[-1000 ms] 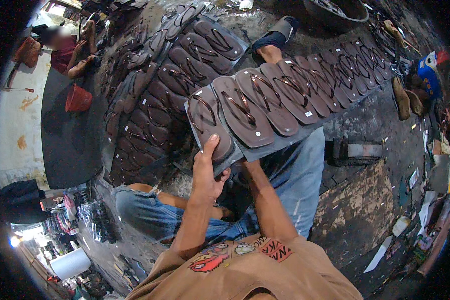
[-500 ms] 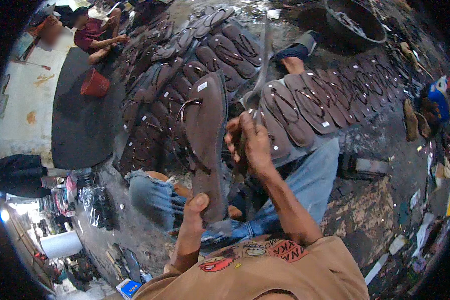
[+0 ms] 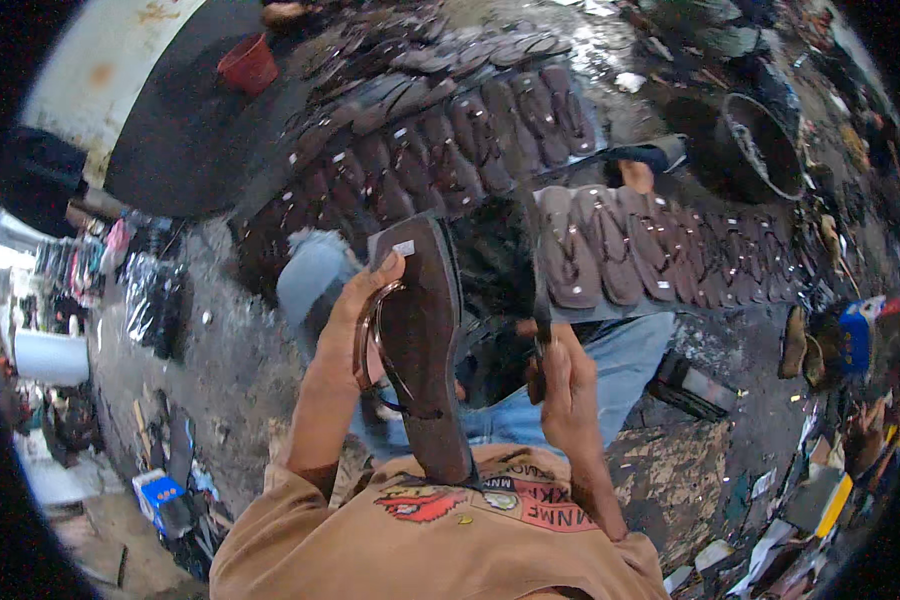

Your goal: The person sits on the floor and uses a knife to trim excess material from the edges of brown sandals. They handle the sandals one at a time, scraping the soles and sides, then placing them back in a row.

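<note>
My left hand (image 3: 365,290) grips a dark brown flip-flop (image 3: 420,330) near its toe end, thumb beside a small white label. The flip-flop stands tilted, heel toward my shirt, its glossy brown strap hanging out to the left. To the right, my right hand (image 3: 570,385) is closed around a long, thin, dark tool (image 3: 542,335); seen almost edge-on and blurred, its kind does not show. It is apart from the flip-flop. Beyond my hands lie a row of brown flip-flops (image 3: 620,250) at right and another row (image 3: 440,160) further left.
More flip-flops (image 3: 510,50) are heaped at the back. A black tub (image 3: 765,150) stands at far right, a red bucket (image 3: 248,65) at far left. My jeans-clad knees (image 3: 315,275) flank the work. A dark box-like object (image 3: 692,385) sits by my right knee; scraps litter the right side.
My left hand has shifted from the flip-flop's heel end to its toe end, and the flip-flop has come closer to me. My right hand has moved lower and rightward. The view has turned.
</note>
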The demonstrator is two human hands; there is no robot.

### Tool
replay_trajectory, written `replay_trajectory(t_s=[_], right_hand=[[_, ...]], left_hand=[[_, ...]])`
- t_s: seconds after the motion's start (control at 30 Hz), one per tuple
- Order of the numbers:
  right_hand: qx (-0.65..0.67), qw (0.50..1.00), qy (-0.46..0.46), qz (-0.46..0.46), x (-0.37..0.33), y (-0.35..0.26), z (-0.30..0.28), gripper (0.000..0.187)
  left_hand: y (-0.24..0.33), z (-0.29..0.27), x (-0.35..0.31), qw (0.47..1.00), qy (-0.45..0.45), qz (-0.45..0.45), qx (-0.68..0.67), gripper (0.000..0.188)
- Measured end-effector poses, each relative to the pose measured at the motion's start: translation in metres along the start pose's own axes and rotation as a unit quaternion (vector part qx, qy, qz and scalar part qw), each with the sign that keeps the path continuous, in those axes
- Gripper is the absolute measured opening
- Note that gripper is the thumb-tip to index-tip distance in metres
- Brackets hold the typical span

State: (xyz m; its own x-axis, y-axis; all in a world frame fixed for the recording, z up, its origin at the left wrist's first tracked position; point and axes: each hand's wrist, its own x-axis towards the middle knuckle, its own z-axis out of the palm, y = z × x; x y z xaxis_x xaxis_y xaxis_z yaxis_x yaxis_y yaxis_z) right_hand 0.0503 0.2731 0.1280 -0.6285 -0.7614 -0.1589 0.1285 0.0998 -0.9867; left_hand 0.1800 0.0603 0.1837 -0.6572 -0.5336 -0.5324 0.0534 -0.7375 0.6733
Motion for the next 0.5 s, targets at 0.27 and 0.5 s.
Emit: replay_trajectory(t_s=[0.27, 0.5], right_hand=[[-0.255, 0.962, -0.076, -0.062, -0.12, 0.053, -0.003, 0.032], [-0.257, 0.96, -0.111, 0.032, -0.111, 0.04, -0.001, 0.026]], left_hand=[[-0.019, -0.023, -0.028, 0.993, 0.04, -0.013, -0.106, 0.037], [-0.021, -0.01, -0.029, 0.994, 0.048, 0.036, -0.09, 0.043]])
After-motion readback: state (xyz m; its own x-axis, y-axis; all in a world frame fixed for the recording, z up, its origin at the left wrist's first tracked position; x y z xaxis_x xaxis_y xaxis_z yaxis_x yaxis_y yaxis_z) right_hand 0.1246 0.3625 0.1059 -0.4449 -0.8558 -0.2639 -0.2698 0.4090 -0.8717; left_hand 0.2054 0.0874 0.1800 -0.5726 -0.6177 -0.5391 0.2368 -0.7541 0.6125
